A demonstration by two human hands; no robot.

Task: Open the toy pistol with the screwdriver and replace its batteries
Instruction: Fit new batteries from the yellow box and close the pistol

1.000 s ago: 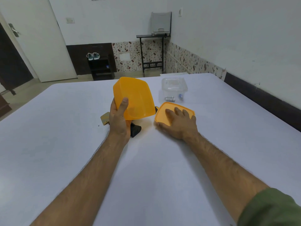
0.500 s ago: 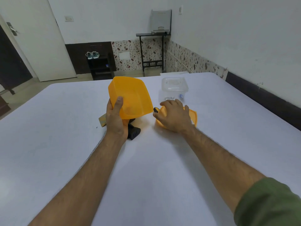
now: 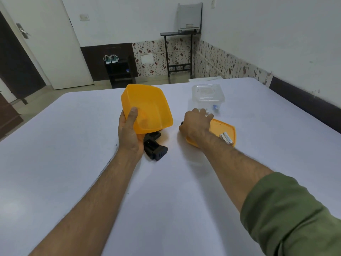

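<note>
My left hand (image 3: 129, 133) grips an empty orange tub (image 3: 147, 108) by its near wall and holds it tilted above the table. Under the tub lies the black toy pistol (image 3: 154, 146), its grip pointing toward me and its front hidden. My right hand (image 3: 195, 124) lies over the left end of the orange lid (image 3: 224, 129), with its fingers curled down over the screwdriver (image 3: 182, 123). Only the screwdriver's black end shows, beside the thumb. Two batteries (image 3: 226, 138) lie on the lid next to my right wrist.
A clear plastic box (image 3: 207, 97) with small items inside stands just beyond my right hand. The white table (image 3: 166, 200) stretches wide toward me and to both sides. A dark wall strip runs along its right edge.
My right hand slid forward off the lid's middle onto the screwdriver, uncovering the batteries. My left hand tipped the orange tub further back, so more of the pistol shows.
</note>
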